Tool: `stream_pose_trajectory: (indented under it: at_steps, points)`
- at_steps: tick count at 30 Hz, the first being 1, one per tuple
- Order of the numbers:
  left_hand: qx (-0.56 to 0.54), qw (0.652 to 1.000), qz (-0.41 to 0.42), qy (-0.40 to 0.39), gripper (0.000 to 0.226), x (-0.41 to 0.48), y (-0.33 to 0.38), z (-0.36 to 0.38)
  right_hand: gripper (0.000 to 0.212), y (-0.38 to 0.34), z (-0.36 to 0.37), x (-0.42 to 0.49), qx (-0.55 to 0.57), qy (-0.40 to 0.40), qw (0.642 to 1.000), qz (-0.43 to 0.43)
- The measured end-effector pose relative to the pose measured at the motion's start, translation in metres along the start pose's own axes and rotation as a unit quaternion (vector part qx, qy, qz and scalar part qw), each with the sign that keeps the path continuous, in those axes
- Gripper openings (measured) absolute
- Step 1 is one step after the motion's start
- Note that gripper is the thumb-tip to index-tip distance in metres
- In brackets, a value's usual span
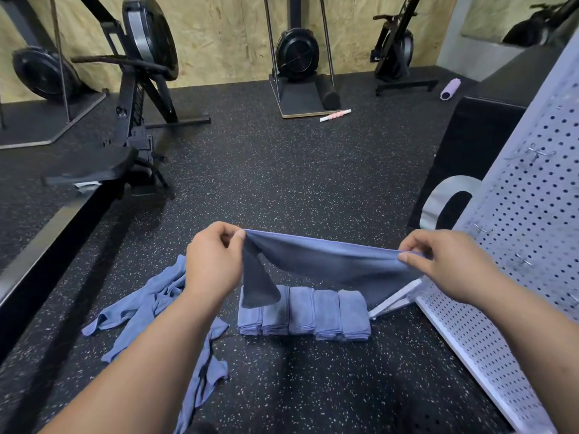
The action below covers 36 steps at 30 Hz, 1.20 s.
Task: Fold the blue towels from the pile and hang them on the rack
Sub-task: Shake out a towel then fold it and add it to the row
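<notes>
1. Head view, and both hands are up over the floor: the left hand (216, 261) and the right hand (448, 264) stretch one soft blue cloth towel (329, 261) between them.
2. Left fingers (239, 236) pinch the towel's top corner, thumb against forefinger. Right fingers (407, 256) pinch the opposite end the same way.
3. Between the two grips the top edge sags slightly, the towel hangs clear of the floor, and a loose flap droops below the left hand.
4. Directly beneath it is a row of five folded blue towels (304, 313), side by side and touching on the black speckled rubber floor (282, 170).
5. Left of that row lies the crumpled pile of unfolded blue towels (150, 302), partly hidden by the left forearm.
6. On the right stands the white perforated metal rack panel (517, 230), tilted, its foot just beside the end of the folded row.
7. Farther back there's a black rowing machine (138, 89) on the left and a black foam roller (327, 92) by the wall. A pink-and-white massage stick (335, 115) lies near it, and a lilac ridged roller (450, 89) is off to the right.
</notes>
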State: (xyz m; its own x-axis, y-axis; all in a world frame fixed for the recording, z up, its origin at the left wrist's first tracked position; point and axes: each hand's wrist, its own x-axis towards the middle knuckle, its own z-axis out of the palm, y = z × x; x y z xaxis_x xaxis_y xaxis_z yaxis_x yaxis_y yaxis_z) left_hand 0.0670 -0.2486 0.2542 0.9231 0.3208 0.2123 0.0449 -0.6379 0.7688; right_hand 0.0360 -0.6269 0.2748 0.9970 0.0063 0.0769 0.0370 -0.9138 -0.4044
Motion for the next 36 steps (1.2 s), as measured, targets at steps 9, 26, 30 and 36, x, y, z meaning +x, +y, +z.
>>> stream_pose_trajectory:
  at_steps: [9,26,30,36]
  points:
    - [0.000,0.993,0.031,-0.115,0.010,-0.006,0.000,0.017,0.011,-0.035,-0.003,-0.010,0.433,-0.057,0.898,0.055]
    - [-0.251,0.927,0.090,-0.264,0.039,-0.038,0.034,0.039,0.011,-0.067,0.030,-0.015,0.317,-0.039,0.941,-0.110]
    - [-0.300,0.899,0.086,-0.308,0.036,-0.043,0.038,0.040,0.008,-0.069,0.036,-0.016,0.333,-0.073,0.934,-0.107]
    - [-0.310,0.881,0.096,-0.345,0.030,-0.050,0.044,0.039,0.018,-0.072,0.043,-0.018,0.297,-0.024,0.949,-0.106]
